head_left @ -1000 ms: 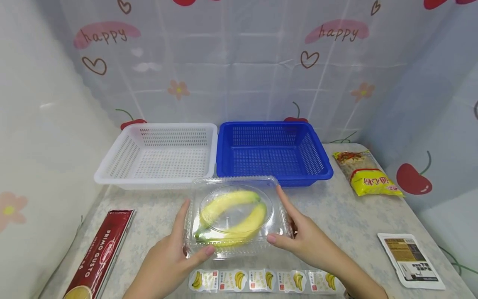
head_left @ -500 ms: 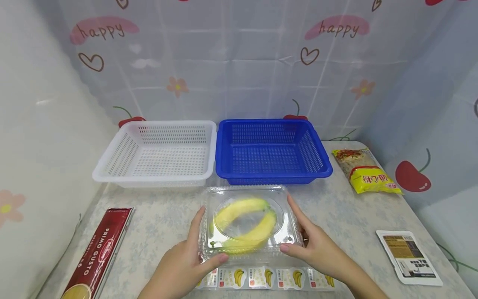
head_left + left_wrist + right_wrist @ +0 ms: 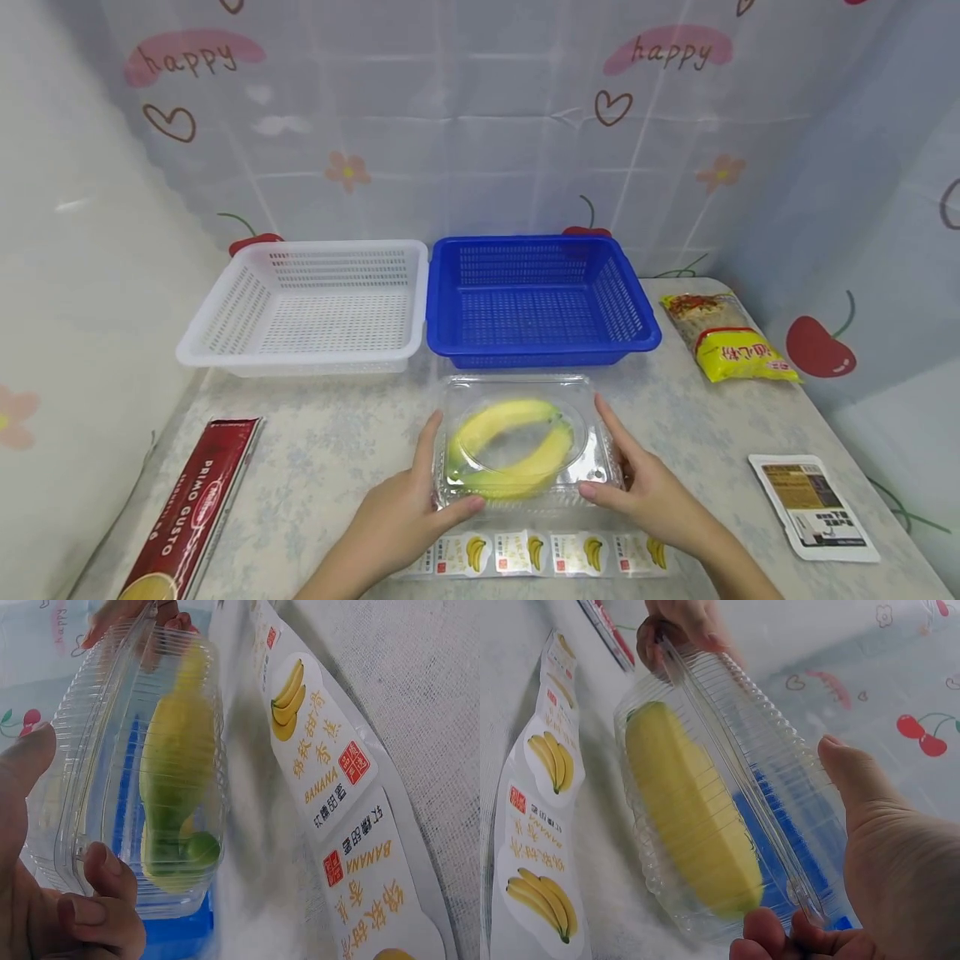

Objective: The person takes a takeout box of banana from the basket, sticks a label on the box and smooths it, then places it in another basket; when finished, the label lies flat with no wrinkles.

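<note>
A clear plastic clamshell box (image 3: 581, 392), its lid down, has two yellow bananas with green ends inside, one banana (image 3: 504, 414) behind the other banana (image 3: 532, 473). My left hand (image 3: 405, 508) grips the left side, and my right hand (image 3: 656, 493) grips the right side. In the left wrist view the thumb lies against the lid side while curled fingers (image 3: 109, 874) hold the seam near a corner. The right wrist view has the right fingers (image 3: 765, 934) at the opposite end of the seam. The box is held close over the table.
A strip of banana stickers (image 3: 532, 554) lies just in front of the box. Behind stand a white basket (image 3: 300, 360) and a blue basket (image 3: 540, 348). A red pasta packet (image 3: 191, 508) is at left; a yellow food bag (image 3: 731, 337) and a white packet (image 3: 813, 508) are at right.
Both hands have carried the clamshell box to the right and toward the front, away from the baskets. Their hold on its sides stays the same.
</note>
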### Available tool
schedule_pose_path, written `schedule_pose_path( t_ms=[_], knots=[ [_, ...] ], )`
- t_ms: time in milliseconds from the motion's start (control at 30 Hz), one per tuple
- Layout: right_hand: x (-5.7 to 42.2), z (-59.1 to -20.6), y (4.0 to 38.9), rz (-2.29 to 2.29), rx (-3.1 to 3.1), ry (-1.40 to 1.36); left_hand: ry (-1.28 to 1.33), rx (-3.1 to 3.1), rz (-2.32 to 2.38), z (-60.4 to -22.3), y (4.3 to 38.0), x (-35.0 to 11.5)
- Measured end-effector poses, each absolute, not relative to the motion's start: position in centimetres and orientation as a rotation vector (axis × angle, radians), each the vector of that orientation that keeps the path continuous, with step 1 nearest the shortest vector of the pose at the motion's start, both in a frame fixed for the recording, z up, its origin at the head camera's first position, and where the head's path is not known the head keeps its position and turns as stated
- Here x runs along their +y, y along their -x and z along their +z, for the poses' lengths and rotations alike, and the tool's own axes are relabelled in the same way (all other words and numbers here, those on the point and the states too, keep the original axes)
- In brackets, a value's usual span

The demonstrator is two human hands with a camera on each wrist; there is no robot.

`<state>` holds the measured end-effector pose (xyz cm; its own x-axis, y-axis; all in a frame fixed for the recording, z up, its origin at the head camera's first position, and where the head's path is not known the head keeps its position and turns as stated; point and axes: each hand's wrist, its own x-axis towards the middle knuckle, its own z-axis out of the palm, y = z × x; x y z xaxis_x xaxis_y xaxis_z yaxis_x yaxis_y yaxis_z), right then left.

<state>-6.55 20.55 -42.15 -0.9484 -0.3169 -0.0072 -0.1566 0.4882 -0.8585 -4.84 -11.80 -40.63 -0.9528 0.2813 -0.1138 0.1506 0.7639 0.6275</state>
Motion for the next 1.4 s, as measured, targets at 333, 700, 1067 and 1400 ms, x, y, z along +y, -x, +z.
schedule_pose_path(
  t_ms=[333,700,1067,1400],
  knots=[
    [21.9,-43.7,7.3,-1.472,2.592,0.383,-0.377,2.722,0.967,-41.5,6.2,-10.4],
    [22.9,-44.4,8.0,-1.482,2.62,0.349,-0.386,2.712,0.973,-42.4,7.4,-9.2],
    [23.7,-44.8,8.4,-1.509,2.623,0.308,-0.384,2.695,0.974,-42.7,8.3,-8.3],
    [24.1,-45.0,8.7,-1.528,2.629,0.323,-0.36,2.665,1.023,-43.1,8.7,-7.8]
  ],
)
